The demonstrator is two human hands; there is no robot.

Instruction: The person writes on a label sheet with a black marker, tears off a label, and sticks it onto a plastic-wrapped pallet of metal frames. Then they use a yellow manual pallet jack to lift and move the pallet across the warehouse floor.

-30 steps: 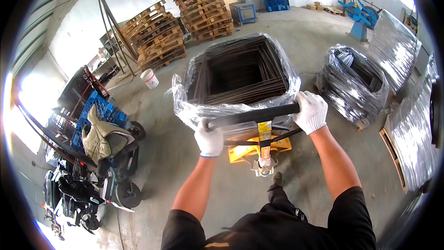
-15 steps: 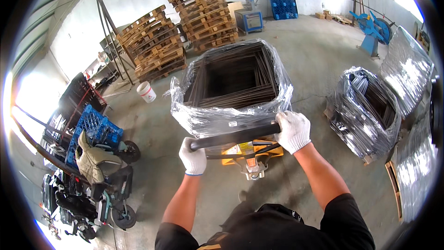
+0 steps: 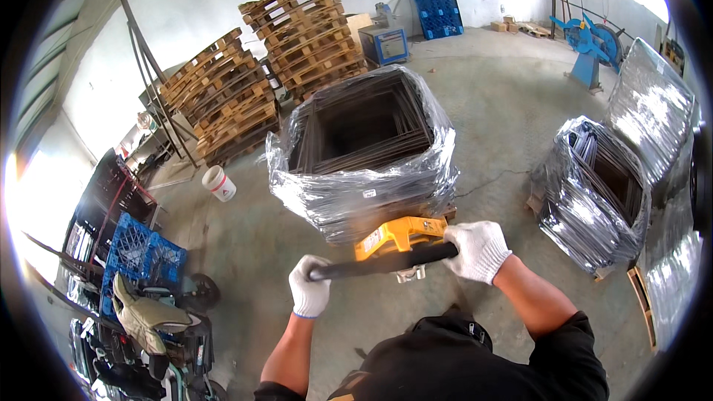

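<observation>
My two hands, in white knitted gloves, grip the black handle bar of a pallet jack. The left hand (image 3: pixel 309 286) is closed around the bar's left end, and the right hand (image 3: pixel 477 252) is wrapped around its right end. The handle bar (image 3: pixel 386 262) crosses in front of the yellow pallet jack (image 3: pixel 402 232), partly covering it. Just beyond stands a plastic-wrapped load (image 3: pixel 338 212) of thin dark strips stacked in a square frame with a hollow centre. A corner of wooden pallet shows under its right side; the jack's forks are hidden.
A second wrapped load (image 3: pixel 587 212) stands at the right near upright wrapped bundles (image 3: pixel 653 115). Wooden pallets (image 3: pixel 301 33) are stacked at the back left. A white bucket (image 3: pixel 219 183) sits on the floor. At the left are a blue crate (image 3: pixel 141 252) and a parked scooter with a jacket (image 3: pixel 152 315).
The handle bar has come lower and nearer to my body, with both hands still on it. More of the yellow jack shows beyond it. The view has shifted slightly.
</observation>
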